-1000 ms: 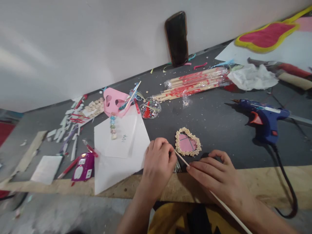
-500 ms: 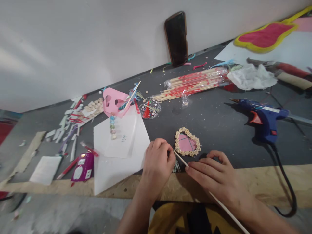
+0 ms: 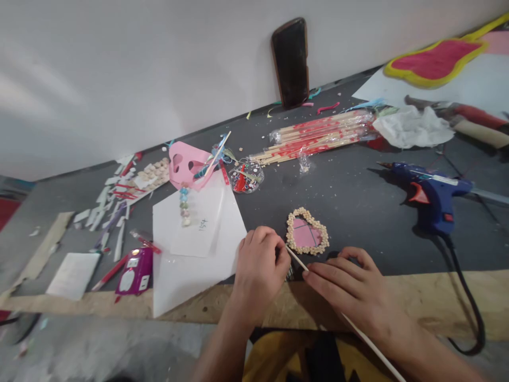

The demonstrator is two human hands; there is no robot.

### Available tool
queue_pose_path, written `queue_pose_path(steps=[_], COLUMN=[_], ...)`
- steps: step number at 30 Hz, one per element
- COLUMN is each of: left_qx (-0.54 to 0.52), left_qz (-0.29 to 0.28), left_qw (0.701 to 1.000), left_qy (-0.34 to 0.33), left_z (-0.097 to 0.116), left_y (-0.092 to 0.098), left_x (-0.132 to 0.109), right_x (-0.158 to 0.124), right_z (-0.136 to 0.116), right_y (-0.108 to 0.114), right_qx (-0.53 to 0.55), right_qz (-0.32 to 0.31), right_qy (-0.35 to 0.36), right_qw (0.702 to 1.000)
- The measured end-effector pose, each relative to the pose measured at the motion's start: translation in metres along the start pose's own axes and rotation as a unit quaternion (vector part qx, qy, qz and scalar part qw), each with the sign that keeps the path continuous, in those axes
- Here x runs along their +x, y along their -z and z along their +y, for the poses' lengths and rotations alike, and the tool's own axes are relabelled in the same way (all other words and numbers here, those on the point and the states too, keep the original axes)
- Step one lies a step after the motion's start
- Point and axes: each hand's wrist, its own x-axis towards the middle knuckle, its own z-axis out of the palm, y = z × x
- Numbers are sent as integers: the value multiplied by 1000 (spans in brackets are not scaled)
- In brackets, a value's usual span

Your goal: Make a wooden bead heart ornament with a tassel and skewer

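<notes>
My right hand (image 3: 352, 281) is closed on a long thin wooden stick (image 3: 297, 258), which runs under its fingers and back past my wrist. The stick's front tip reaches the fingertips of my left hand (image 3: 260, 262), which is pinched closed; what lies between its finger and thumb is hidden. Beneath the stick, a pale green tassel (image 3: 290, 272) shows partly beside my left thumb. Just beyond both hands lies a heart-shaped piece (image 3: 306, 233), pink in the middle with crossed dark lines and edged all round with small tan beads.
On the right rests a blue hot glue gun (image 3: 433, 196) with its cable over the table edge. Wrapped chopsticks (image 3: 322, 135) and a leaning phone (image 3: 291, 63) are behind. To the left are white paper (image 3: 170, 276), a pink mask (image 3: 186, 164) and a purple box (image 3: 135, 270).
My left hand has shifted very slightly to the right, covering more of the tassel. The right hand and the stick stay nearly the same; the whole view drifts a little.
</notes>
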Motion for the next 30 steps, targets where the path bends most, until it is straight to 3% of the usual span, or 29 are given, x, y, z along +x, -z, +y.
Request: queue_pose_path(steps=[10,17,30], left_qx=[-12,-4,29], left_qz=[-11,1,-42], left_qw=[999,999,997], left_qy=[-49,-43,-49], left_z=[-3,-9,-8], left_y=[9,6,13], left_x=[0,8,12], right_x=[3,4,1], right_z=[-3,-1,0], right_y=[1,2,-1], right_qx=[9,9,21], right_qz=[2,-2,-9], right_qy=[-5,-4,-14], right_qw=[1000,1000,1000])
